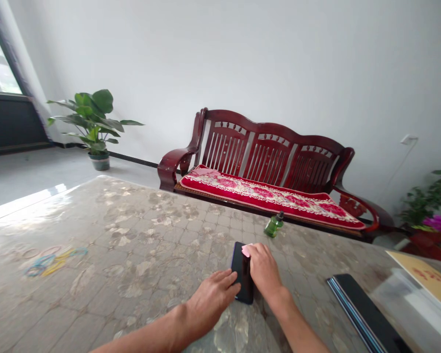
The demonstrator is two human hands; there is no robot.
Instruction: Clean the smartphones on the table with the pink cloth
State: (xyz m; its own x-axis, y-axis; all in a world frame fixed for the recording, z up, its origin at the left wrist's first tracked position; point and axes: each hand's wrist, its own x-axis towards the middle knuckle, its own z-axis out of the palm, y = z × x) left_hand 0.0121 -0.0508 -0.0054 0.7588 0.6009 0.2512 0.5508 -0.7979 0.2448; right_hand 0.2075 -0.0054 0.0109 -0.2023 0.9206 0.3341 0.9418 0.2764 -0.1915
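Observation:
A dark smartphone [246,284] lies flat on the table, its glossy screen facing up. My left hand [213,294] rests at its left edge, fingers stretched out and fingertips touching the phone. Over the upper right of the screen, my right hand [264,267] is closed on a small pink cloth [247,250], pressed to the glass near the top edge. The fingers hide part of the cloth and the phone's right side. Beyond the phone stands a small green bottle [273,226] with a dark top.
Several colourful rubber bands [55,261] lie on the left of the patterned table cover [132,274]. At right are a stack of dark flat devices [363,306] and a tan envelope [426,277]. Behind the table stands a red wooden bench [264,147]; a potted plant [99,159] is at left.

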